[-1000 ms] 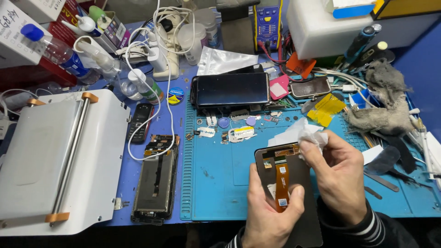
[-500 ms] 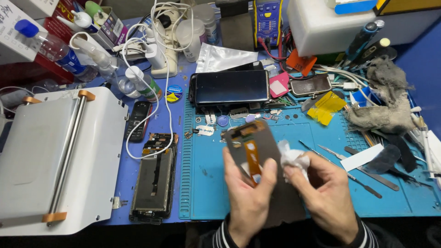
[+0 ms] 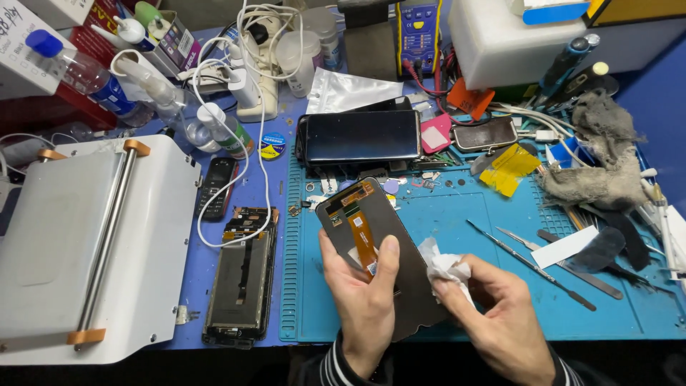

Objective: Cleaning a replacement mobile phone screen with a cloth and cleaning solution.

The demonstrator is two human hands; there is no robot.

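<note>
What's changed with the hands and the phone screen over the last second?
The left hand carried the phone screen panel leftward across the blue mat and keeps holding it. The right hand followed, still pinching the white wipe beside the panel. The tools and the other phones stayed put.

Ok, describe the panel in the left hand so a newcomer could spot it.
On the blue work mat, near its front edge, the left hand holds a dark grey phone screen panel tilted back-side up. Unlike the glossy black phone lying further back, it carries an orange ribbon cable.
</note>
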